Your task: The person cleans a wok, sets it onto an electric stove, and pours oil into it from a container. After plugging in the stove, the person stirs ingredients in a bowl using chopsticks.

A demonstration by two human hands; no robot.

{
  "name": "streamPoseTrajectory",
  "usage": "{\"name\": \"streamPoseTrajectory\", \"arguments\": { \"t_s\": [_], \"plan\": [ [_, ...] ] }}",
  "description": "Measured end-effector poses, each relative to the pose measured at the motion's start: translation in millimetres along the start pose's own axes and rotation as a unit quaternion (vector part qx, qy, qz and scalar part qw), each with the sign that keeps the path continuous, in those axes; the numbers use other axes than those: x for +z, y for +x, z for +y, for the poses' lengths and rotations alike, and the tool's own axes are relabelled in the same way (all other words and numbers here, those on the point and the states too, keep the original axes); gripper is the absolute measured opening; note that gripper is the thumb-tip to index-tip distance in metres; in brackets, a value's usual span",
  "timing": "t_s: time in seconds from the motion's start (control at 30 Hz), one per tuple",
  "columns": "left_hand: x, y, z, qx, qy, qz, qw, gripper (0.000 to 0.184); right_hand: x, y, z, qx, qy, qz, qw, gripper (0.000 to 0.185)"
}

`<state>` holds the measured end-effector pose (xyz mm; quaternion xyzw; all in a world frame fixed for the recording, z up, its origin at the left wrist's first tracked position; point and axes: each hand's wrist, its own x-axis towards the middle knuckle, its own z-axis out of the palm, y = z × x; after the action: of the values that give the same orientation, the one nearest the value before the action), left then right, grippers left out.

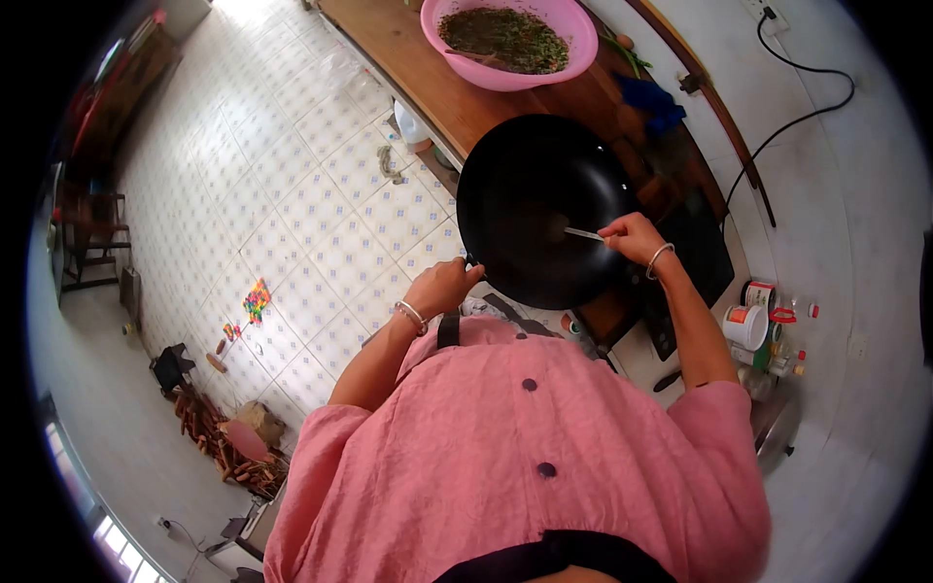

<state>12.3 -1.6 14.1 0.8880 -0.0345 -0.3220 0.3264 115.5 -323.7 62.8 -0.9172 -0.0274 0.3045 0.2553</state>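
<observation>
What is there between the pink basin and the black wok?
Just a bare strip of wooden tabletop shows between the pink basin and the black wok, seen in the head view.

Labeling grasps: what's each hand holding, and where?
Left hand: black wok, at its near-left edge; handle or rim, can't tell. Right hand: pale utensil, by its handle end; exact type unclear.
</observation>
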Motion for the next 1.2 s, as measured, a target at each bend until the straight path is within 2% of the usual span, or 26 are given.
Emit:
{"name": "streamPoseTrajectory", "arguments": {
  "t_s": [0.07, 0.23, 0.3, 0.37, 0.4, 0.47, 0.5, 0.57, 0.6, 0.63, 0.7, 0.73, 0.77, 0.83, 0.9, 1.07, 1.13, 1.2],
  "plan": [
    [2.3, -0.5, -1.7, 0.013, -0.005, 0.012, 1.000, 0.051, 7.9, 5.1, 4.9, 0.002, 0.049, 0.005, 0.999, 0.022],
    [-2.9, -0.3, 2.1, -0.001, -0.012, -0.010, 1.000, 0.051, 6.7, 5.7, -1.1, -0.023, 0.038, 0.004, 0.999, 0.022],
    [3.9, 2.1, -4.9, -0.012, -0.016, -0.011, 1.000, 0.051, 2.2, -9.7, 12.8, 0.030, 0.035, -0.013, 0.999, 0.023],
    [22.1, 12.0, -23.0, 0.076, 0.028, 0.027, 0.996, 0.050, 9.6, -5.4, 4.3, 0.000, 0.034, -0.004, 0.999, 0.023],
    [17.5, 8.9, -17.5, 0.078, 0.031, 0.024, 0.996, 0.050, 14.5, 2.0, -8.6, -0.013, 0.047, 0.002, 0.999, 0.022],
    [-0.7, 2.7, -0.4, 0.000, -0.007, -0.016, 1.000, 0.041, 17.7, 6.4, -21.7, -0.039, 0.044, 0.019, 0.998, 0.022],
    [-0.7, 3.1, -2.4, 0.001, -0.005, -0.014, 1.000, 0.041, 16.1, 2.8, -17.2, -0.040, 0.045, 0.022, 0.998, 0.022],
    [4.5, 3.0, -9.9, 0.128, 0.065, 0.009, 0.990, 0.032, 9.6, -10.5, 2.0, 0.009, 0.027, 0.005, 1.000, 0.022],
    [-0.3, 0.1, -1.8, 0.050, 0.023, -0.026, 0.998, 0.027, 5.2, -16.9, 3.6, 0.015, 0.023, -0.016, 0.999, 0.021],
    [7.4, 3.2, -9.7, 0.047, 0.020, -0.027, 0.998, 0.027, 8.4, -13.7, 0.7, 0.015, 0.022, -0.020, 0.999, 0.021],
    [20.5, 7.6, -19.7, 0.103, 0.044, 0.064, 0.992, 0.032, 20.0, -6.7, -7.5, 0.014, 0.081, -0.004, 0.997, 0.021],
    [16.9, 8.4, -16.8, 0.071, -0.005, 0.028, 0.997, 0.043, 23.5, 0.4, -12.2, -0.012, 0.066, 0.009, 0.998, 0.020],
    [12.8, 7.8, -12.6, 0.074, -0.003, 0.029, 0.997, 0.043, 22.6, -0.1, -10.1, -0.012, 0.067, 0.012, 0.998, 0.020],
    [5.6, 5.0, -7.7, 0.007, -0.091, 0.000, 0.996, 0.052, 20.8, -5.1, -5.7, 0.014, 0.084, -0.023, 0.996, 0.021],
    [0.9, 1.7, -4.4, 0.008, -0.096, -0.004, 0.995, 0.053, 15.2, -19.2, 1.2, 0.014, 0.041, -0.009, 0.999, 0.022],
    [-0.4, 0.1, -1.0, 0.006, -0.097, -0.045, 0.994, 0.052, 26.6, -5.0, -19.6, 0.015, 0.113, -0.006, 0.994, 0.022],
    [-8.3, -2.1, 2.6, -0.035, -0.175, -0.085, 0.980, 0.049, 22.9, -16.1, -11.0, 0.013, 0.097, -0.013, 0.995, 0.021],
    [-15.8, -7.7, 7.5, -0.016, -0.182, -0.094, 0.979, 0.047, 22.7, -27.8, -0.7, 0.010, 0.075, -0.026, 0.997, 0.020]
  ]
}}
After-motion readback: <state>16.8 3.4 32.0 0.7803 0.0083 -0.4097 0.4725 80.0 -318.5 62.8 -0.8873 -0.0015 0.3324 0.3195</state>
